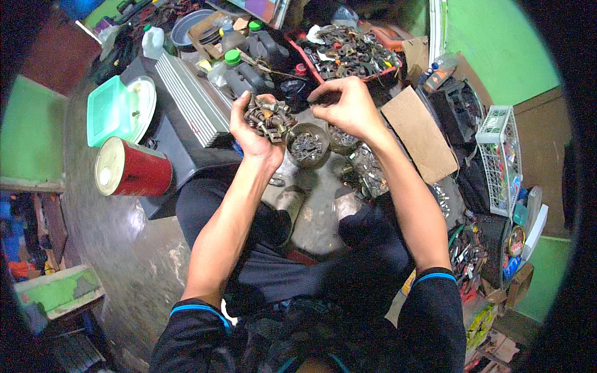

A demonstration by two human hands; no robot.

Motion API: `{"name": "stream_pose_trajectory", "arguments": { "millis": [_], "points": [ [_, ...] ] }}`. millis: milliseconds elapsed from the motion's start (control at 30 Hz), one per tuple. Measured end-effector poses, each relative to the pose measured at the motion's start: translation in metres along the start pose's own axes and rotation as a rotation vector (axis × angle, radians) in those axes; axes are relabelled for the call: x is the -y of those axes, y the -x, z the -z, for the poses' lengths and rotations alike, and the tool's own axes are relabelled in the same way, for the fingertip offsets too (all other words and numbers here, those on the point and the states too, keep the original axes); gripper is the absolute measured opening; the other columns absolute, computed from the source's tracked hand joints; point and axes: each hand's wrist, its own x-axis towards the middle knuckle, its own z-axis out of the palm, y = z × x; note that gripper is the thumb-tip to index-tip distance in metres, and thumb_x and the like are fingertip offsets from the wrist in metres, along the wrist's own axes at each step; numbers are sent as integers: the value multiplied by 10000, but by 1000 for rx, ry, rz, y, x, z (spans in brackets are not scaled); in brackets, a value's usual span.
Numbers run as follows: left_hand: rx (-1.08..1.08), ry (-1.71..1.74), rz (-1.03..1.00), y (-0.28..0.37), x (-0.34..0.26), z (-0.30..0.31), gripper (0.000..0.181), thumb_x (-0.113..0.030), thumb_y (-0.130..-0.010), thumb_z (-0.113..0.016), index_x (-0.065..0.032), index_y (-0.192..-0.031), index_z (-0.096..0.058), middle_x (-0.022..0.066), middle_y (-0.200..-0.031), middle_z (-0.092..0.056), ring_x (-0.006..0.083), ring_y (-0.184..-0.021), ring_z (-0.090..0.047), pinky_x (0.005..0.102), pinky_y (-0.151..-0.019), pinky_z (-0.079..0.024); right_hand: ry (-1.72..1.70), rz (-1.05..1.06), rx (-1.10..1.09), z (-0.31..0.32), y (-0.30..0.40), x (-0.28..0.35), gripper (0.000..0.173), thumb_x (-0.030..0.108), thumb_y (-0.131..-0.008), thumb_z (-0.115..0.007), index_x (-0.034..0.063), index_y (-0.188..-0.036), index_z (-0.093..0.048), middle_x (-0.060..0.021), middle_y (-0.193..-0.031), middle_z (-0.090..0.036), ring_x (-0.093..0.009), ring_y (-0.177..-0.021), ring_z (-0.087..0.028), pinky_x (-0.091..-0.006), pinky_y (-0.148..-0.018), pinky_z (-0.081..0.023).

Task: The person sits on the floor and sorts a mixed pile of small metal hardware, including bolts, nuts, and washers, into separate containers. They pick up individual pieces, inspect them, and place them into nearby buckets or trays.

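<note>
A heap of metal bolts (269,116) fills my left hand (259,140), palm up with the fingers curled around it. To its right my right hand (343,105) is raised with thumb and forefinger bent toward each other; whether something small sits between them cannot be told. Below and between the hands stands a round metal tin (308,144) with small screws or bolts in it. A second round container (344,137) of small metal parts lies partly under my right hand. Loose metal hardware (368,170) is piled on the floor beside my right forearm.
A red tray (303,58) heaped with mixed parts stands at the back. Left are a red can (140,168), a green plastic container (106,112) and grey panels (189,100). Dark bottles with green caps (242,77) stand behind. Right are a cardboard piece (419,135) and a white plastic basket (499,158).
</note>
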Motion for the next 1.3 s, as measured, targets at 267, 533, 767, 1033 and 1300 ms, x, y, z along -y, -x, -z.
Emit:
{"name": "stream_pose_trajectory", "arguments": {
  "millis": [267,533,767,1033,1300],
  "points": [
    [171,-107,-78,-9,3,15,444,-438,-874,-472,-25,-791,-612,103,-745,-616,227,-708,-588,341,-675,-478,-284,105,76,2,5,12,303,68,-768,-740,12,-1061,-690,-78,-1011,-692,-182,-872,-662,-308,-803,-532],
    [215,-173,12,0,1,4,398,-405,-873,-483,-47,-755,-611,60,-733,-619,171,-697,-562,291,-656,-442,-345,329,79,0,15,27,222,78,-728,-751,19,-940,-724,-106,-884,-685,-199,-855,-658,-319,-779,-516],
    [246,-144,65,-1,4,6,415,-392,-873,-482,-30,-725,-621,65,-674,-618,170,-621,-562,291,-597,-442,-263,258,-27,3,13,26,143,30,-786,-680,-9,-918,-717,-93,-827,-703,-148,-783,-653,-293,-736,-513],
    [235,-139,38,-6,1,9,408,-392,-871,-481,-34,-725,-613,68,-684,-616,187,-633,-571,305,-597,-456,-2,74,73,7,-1,-7,239,74,-789,-699,0,-1016,-699,-134,-945,-717,-189,-845,-678,-319,-793,-516],
    [176,-150,123,1,-4,4,363,-384,-862,-516,-49,-758,-605,54,-689,-604,180,-614,-584,427,-618,-579,71,138,4,7,1,1,307,110,-783,-723,13,-1072,-685,-140,-999,-707,-209,-907,-678,-331,-836,-519]
  ]
}}
